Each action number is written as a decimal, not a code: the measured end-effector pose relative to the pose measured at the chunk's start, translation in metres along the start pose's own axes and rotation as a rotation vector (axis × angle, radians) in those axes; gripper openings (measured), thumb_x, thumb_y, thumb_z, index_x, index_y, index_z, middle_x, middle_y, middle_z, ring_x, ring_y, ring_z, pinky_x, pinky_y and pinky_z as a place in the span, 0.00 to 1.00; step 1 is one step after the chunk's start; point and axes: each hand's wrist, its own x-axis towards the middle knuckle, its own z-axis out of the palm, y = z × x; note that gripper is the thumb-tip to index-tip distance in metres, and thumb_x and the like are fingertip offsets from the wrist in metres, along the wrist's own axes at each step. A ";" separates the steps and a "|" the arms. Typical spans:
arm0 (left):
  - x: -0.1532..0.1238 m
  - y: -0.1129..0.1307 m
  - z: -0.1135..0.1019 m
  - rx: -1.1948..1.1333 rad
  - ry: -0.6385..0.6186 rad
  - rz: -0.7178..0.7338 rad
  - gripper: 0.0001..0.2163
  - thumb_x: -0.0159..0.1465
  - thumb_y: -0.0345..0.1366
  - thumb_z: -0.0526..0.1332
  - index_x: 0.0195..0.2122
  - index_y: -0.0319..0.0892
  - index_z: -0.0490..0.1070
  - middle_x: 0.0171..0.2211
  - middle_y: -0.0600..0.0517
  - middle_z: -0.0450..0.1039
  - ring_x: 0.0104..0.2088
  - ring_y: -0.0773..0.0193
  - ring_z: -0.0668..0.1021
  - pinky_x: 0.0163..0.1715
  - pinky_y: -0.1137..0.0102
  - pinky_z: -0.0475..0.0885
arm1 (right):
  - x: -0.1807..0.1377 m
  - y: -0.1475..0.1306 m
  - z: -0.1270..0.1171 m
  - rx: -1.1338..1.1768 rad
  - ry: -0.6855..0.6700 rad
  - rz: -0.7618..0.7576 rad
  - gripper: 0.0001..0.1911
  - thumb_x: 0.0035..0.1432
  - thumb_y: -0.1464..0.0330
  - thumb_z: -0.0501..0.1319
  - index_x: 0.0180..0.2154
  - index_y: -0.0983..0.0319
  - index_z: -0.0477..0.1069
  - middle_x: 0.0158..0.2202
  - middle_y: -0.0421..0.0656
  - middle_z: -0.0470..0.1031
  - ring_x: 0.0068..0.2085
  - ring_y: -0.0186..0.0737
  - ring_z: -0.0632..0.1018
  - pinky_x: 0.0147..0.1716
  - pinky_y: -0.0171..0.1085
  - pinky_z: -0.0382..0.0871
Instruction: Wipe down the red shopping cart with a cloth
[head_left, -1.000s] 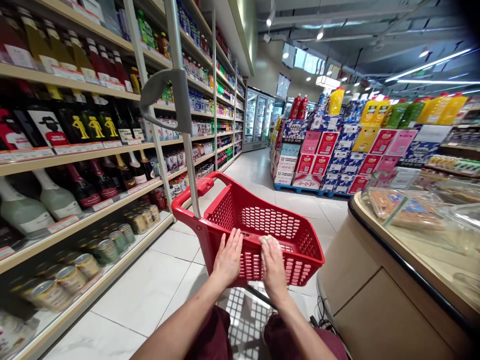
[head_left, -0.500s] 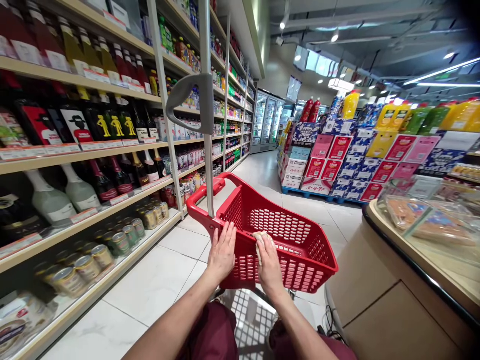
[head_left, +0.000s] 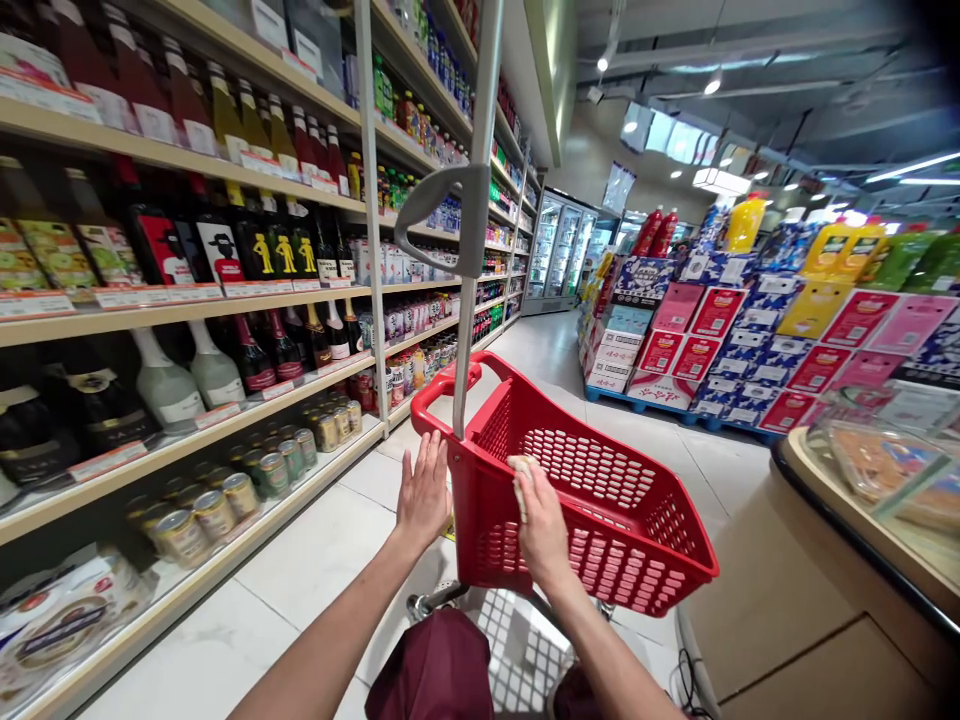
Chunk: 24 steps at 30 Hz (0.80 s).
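Observation:
A red plastic shopping cart basket (head_left: 600, 465) with perforated walls stands right in front of me. My right hand (head_left: 541, 520) is closed over a pale cloth (head_left: 520, 470) and presses it against the basket's near rim. At the basket's left rear corner is my left hand (head_left: 422, 495), fingers stretched out and holding nothing. It lies beside the corner; whether it touches the plastic I cannot tell. From the handle end rises a metal pole (head_left: 466, 340) with a grey loop-shaped grip (head_left: 450, 215) on it.
Shelves (head_left: 187, 295) of bottles and cans line the left side. Stacked drink cartons (head_left: 720, 340) on blue pallets stand ahead to the right. A rounded counter (head_left: 817, 580) with packaged food is close on my right. Glass-door fridges (head_left: 559, 245) stand far back.
My left hand has moved left, off the basket's side to its corner. The right hand with the cloth stays near the rim. The view has shifted, so the cart appears farther right.

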 end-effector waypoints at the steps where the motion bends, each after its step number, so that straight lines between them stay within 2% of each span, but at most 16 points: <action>1: -0.003 -0.004 0.002 0.004 -0.003 -0.011 0.31 0.52 0.27 0.52 0.59 0.31 0.48 0.61 0.41 0.49 0.62 0.55 0.49 0.60 0.55 0.42 | -0.003 0.005 -0.003 -0.017 0.025 0.013 0.31 0.55 0.82 0.41 0.59 0.58 0.51 0.59 0.44 0.57 0.61 0.39 0.53 0.58 0.51 0.54; 3: -0.011 -0.008 0.006 0.006 -0.015 -0.024 0.31 0.52 0.28 0.52 0.59 0.30 0.50 0.61 0.40 0.49 0.62 0.55 0.49 0.60 0.55 0.42 | -0.001 0.008 -0.005 -0.020 0.053 0.025 0.30 0.56 0.81 0.40 0.59 0.58 0.51 0.59 0.45 0.58 0.61 0.39 0.54 0.57 0.51 0.55; 5: -0.016 -0.010 0.009 -0.001 -0.023 -0.036 0.31 0.51 0.28 0.52 0.59 0.30 0.50 0.61 0.40 0.49 0.62 0.55 0.49 0.60 0.55 0.43 | 0.016 -0.005 0.001 0.028 0.030 -0.022 0.28 0.58 0.80 0.41 0.59 0.59 0.51 0.59 0.45 0.58 0.61 0.39 0.54 0.57 0.50 0.55; 8: -0.017 -0.017 0.009 -0.011 -0.019 -0.062 0.31 0.51 0.27 0.52 0.59 0.29 0.48 0.61 0.38 0.50 0.62 0.54 0.49 0.59 0.54 0.45 | 0.049 -0.033 0.019 0.073 0.028 -0.193 0.24 0.60 0.77 0.44 0.58 0.60 0.54 0.59 0.46 0.58 0.61 0.40 0.53 0.58 0.50 0.54; 10: -0.016 -0.023 0.006 -0.014 -0.017 -0.089 0.32 0.51 0.26 0.52 0.59 0.29 0.47 0.61 0.37 0.49 0.62 0.53 0.49 0.58 0.53 0.47 | 0.054 -0.041 0.032 0.038 0.014 -0.322 0.21 0.61 0.76 0.46 0.56 0.62 0.59 0.58 0.47 0.60 0.61 0.42 0.54 0.58 0.50 0.54; 13: -0.018 -0.029 0.004 -0.022 -0.024 -0.115 0.32 0.51 0.26 0.52 0.59 0.30 0.47 0.61 0.37 0.49 0.62 0.52 0.49 0.57 0.52 0.49 | 0.020 -0.028 0.044 -0.051 -0.149 -0.450 0.18 0.61 0.75 0.47 0.50 0.63 0.66 0.53 0.47 0.67 0.57 0.43 0.62 0.55 0.48 0.59; 16: -0.022 -0.027 0.006 -0.039 -0.025 -0.100 0.32 0.51 0.26 0.52 0.59 0.30 0.47 0.61 0.37 0.49 0.62 0.52 0.50 0.57 0.52 0.49 | -0.024 -0.008 0.045 -0.076 -0.306 -0.476 0.17 0.61 0.75 0.48 0.46 0.61 0.70 0.47 0.45 0.72 0.52 0.40 0.69 0.52 0.43 0.64; 18: -0.023 -0.023 0.007 -0.051 -0.012 -0.082 0.32 0.52 0.27 0.52 0.60 0.31 0.46 0.60 0.37 0.50 0.62 0.52 0.50 0.57 0.52 0.48 | -0.033 -0.003 0.039 -0.036 -0.297 -0.446 0.18 0.60 0.75 0.48 0.48 0.61 0.68 0.48 0.45 0.72 0.54 0.39 0.67 0.54 0.44 0.62; 22: -0.018 -0.008 0.004 -0.073 0.009 -0.053 0.32 0.53 0.26 0.51 0.60 0.31 0.44 0.61 0.37 0.49 0.62 0.53 0.49 0.58 0.52 0.47 | -0.016 -0.005 0.023 0.039 -0.164 -0.334 0.21 0.60 0.76 0.47 0.55 0.61 0.60 0.57 0.45 0.62 0.60 0.40 0.57 0.58 0.48 0.55; 24: -0.016 0.003 0.003 -0.092 0.002 -0.027 0.32 0.54 0.26 0.50 0.60 0.31 0.43 0.61 0.38 0.49 0.62 0.54 0.49 0.58 0.52 0.46 | -0.018 -0.003 0.020 0.016 -0.146 -0.315 0.21 0.61 0.76 0.46 0.55 0.61 0.60 0.55 0.45 0.64 0.60 0.40 0.58 0.57 0.47 0.57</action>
